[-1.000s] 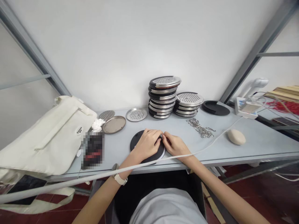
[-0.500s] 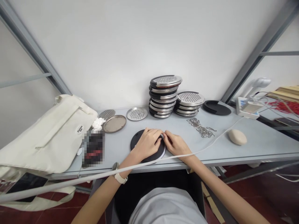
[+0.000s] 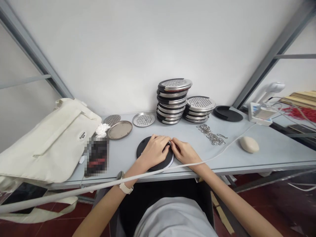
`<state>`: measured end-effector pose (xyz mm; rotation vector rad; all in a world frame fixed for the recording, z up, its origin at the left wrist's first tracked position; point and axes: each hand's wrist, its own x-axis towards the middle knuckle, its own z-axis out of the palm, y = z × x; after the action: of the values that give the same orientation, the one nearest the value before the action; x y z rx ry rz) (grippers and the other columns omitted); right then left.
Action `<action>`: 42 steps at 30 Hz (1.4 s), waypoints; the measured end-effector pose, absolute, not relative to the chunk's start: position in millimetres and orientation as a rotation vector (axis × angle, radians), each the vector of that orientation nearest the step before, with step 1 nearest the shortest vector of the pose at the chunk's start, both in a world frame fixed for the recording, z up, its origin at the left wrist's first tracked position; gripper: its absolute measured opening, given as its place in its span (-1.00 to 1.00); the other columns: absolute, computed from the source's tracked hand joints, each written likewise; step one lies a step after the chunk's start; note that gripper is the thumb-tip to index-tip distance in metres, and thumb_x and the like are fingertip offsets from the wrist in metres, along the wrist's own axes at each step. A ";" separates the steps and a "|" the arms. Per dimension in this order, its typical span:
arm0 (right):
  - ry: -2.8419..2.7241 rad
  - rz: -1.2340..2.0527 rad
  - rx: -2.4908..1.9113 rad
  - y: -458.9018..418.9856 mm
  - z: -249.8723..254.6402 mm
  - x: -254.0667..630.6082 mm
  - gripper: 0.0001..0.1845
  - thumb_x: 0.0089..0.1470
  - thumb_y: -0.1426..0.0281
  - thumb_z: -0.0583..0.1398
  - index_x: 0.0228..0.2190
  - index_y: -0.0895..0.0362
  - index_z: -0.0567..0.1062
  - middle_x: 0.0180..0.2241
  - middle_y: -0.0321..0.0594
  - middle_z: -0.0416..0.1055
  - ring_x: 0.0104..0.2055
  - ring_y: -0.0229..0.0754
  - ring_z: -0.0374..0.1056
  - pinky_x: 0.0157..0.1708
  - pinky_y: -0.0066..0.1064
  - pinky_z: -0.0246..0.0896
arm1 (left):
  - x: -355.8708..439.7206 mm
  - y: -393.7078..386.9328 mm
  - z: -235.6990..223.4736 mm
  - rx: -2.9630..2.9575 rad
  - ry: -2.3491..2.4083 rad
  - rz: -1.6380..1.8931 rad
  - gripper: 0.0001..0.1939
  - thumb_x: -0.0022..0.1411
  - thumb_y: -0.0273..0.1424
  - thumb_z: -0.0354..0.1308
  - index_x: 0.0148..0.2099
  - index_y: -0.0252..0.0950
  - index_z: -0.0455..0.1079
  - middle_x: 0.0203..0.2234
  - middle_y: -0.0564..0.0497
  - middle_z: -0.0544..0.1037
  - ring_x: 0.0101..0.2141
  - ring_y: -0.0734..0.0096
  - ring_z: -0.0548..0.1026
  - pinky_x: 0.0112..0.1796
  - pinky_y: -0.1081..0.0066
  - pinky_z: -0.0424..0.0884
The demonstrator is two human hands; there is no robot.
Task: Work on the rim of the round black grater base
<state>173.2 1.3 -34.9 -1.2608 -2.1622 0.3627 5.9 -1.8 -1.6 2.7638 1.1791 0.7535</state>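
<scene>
A round black disc (image 3: pixel 144 148) with a pale rim lies flat near the front edge of the grey table (image 3: pixel 271 151). My left hand (image 3: pixel 155 150) rests on top of it, fingers curled over its right side. My right hand (image 3: pixel 184 152) touches the disc's right edge, and its fingertips meet those of the left hand around a small metal piece I can barely see. A watch sits on my left wrist.
Two stacks of round metal graters (image 3: pixel 172 100) (image 3: pixel 199 108) stand at the back. Loose metal discs (image 3: pixel 119 129) (image 3: pixel 143 119), a black lid (image 3: pixel 227 113), metal rings (image 3: pixel 211 135), a beige oval object (image 3: pixel 249 144), a cream bag (image 3: pixel 49 141) and a white cable (image 3: pixel 222 152) lie around.
Both hands stay on the disc with only slight finger movement. The camera has shifted a little.
</scene>
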 end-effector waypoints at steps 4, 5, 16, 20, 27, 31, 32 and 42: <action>-2.173 0.405 -1.249 0.6 -33.5 173.4 -0.80 0.19 0.34 -0.08 -0.45 0.08 0.21 -0.56 -0.31 0.28 -0.57 -0.29 0.19 -0.50 -0.49 -0.02 | 6.3 -1.3 -2.5 2.769 1.181 0.760 -0.80 0.24 -0.54 -0.06 -0.10 -0.31 0.28 -0.23 -0.02 0.48 -0.17 0.33 0.41 -0.10 0.30 0.17; -2.179 0.411 -1.246 0.6 -33.3 173.3 -0.80 0.19 0.34 -0.08 -0.45 0.08 0.21 -0.56 -0.31 0.29 -0.57 -0.29 0.19 -0.50 -0.49 -0.01 | 6.5 -1.1 -2.7 2.770 1.180 0.759 -0.80 0.23 -0.54 -0.06 -0.10 -0.31 0.28 -0.23 -0.03 0.48 -0.17 0.32 0.41 -0.10 0.30 0.17; -2.176 0.356 -1.260 0.3 -34.6 172.5 -0.77 0.20 0.33 -0.10 -0.45 0.09 0.23 -0.56 -0.30 0.30 -0.58 -0.29 0.19 -0.51 -0.47 -0.04 | 6.7 -0.8 -2.4 2.766 1.189 0.749 -0.78 0.24 -0.54 -0.08 -0.09 -0.31 0.28 -0.23 -0.04 0.48 -0.17 0.31 0.41 -0.10 0.29 0.18; -2.162 0.352 -1.255 -0.3 -34.0 172.2 -0.76 0.21 0.33 -0.11 -0.43 0.09 0.24 -0.55 -0.28 0.31 -0.57 -0.28 0.21 -0.51 -0.47 0.00 | 6.5 -1.1 -2.3 2.770 1.188 0.739 -0.79 0.24 -0.54 -0.08 -0.09 -0.30 0.27 -0.24 -0.04 0.47 -0.17 0.32 0.41 -0.10 0.30 0.18; -2.129 0.337 -1.251 0.2 -33.7 172.9 -0.77 0.21 0.34 -0.10 -0.42 0.09 0.25 -0.55 -0.27 0.32 -0.58 -0.27 0.22 -0.53 -0.48 0.00 | 6.5 -2.0 -0.2 2.762 1.185 0.728 -0.82 0.26 -0.53 -0.09 -0.12 -0.30 0.27 -0.26 -0.02 0.47 -0.19 0.33 0.40 -0.12 0.30 0.19; -2.195 0.302 -1.250 1.6 -35.2 173.1 -0.78 0.21 0.35 -0.11 -0.38 0.10 0.27 -0.52 -0.26 0.35 -0.54 -0.26 0.26 -0.50 -0.47 0.01 | 6.1 -1.9 0.1 2.762 1.196 0.724 -0.81 0.24 -0.55 -0.07 -0.12 -0.30 0.27 -0.26 -0.02 0.46 -0.18 0.34 0.40 -0.11 0.31 0.19; -2.208 0.300 -1.253 1.9 -35.5 173.1 -0.78 0.21 0.36 -0.11 -0.37 0.10 0.28 -0.52 -0.26 0.35 -0.54 -0.25 0.26 -0.49 -0.46 0.01 | 6.0 -1.9 0.1 2.760 1.201 0.725 -0.81 0.23 -0.55 -0.07 -0.12 -0.30 0.27 -0.25 -0.02 0.46 -0.18 0.34 0.40 -0.10 0.30 0.19; -2.196 0.316 -1.262 1.1 -35.4 172.2 -0.79 0.19 0.35 -0.08 -0.44 0.09 0.24 -0.58 -0.29 0.32 -0.60 -0.29 0.19 -0.54 -0.47 -0.03 | 5.7 -4.6 2.5 2.698 1.217 0.768 -0.57 0.22 -0.56 -0.06 0.14 -0.28 0.07 -0.18 -0.04 0.46 -0.16 0.29 0.40 -0.08 0.26 0.21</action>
<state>172.2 1.1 -35.4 -1.2619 -2.1956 0.3157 5.7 -4.6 2.5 2.6977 1.2173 0.7679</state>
